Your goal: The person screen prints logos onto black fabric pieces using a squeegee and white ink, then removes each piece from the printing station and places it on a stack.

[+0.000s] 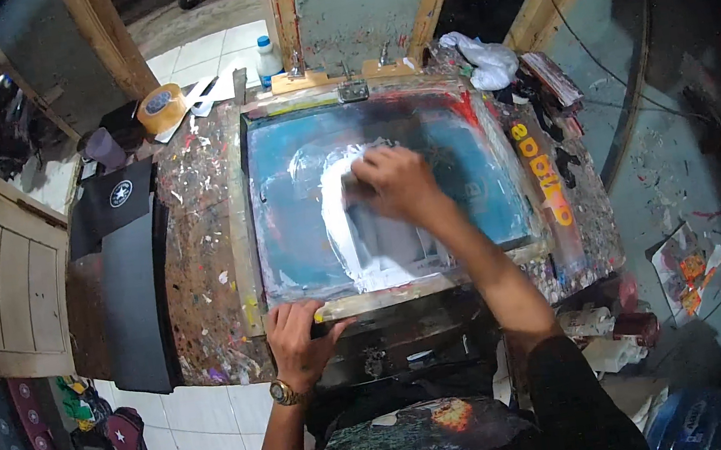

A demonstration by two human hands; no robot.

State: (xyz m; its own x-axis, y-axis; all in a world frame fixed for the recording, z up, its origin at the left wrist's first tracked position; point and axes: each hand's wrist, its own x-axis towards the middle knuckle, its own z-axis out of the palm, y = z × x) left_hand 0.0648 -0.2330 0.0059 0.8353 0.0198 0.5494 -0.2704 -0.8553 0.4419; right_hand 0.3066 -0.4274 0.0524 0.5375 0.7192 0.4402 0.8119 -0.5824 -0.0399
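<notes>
A screen printing frame (pixel 406 293) with a blue mesh (pixel 285 207) lies on the table in front of me. White ink (pixel 340 219) is smeared in a broad curved band over the middle of the mesh. My right hand (pixel 391 183) is closed above the ink, fingers bent downward; whatever it grips is hidden by the hand and its shadow. At the frame's near left corner, my left hand (pixel 297 335) grips the wooden edge, its thumb out to the right. A metal hinge clamp (pixel 352 91) sits at the frame's far side.
Dark flat sheets (pixel 135 300) lie on the paint-spattered table (pixel 207 272) at left. Behind them are a tape roll (pixel 161 110) and a purple cup (pixel 105 149). A white-and-blue bottle (pixel 268 60) stands at the back. Right of it is a crumpled white bag (pixel 489 62); containers (pixel 607 334) sit below right.
</notes>
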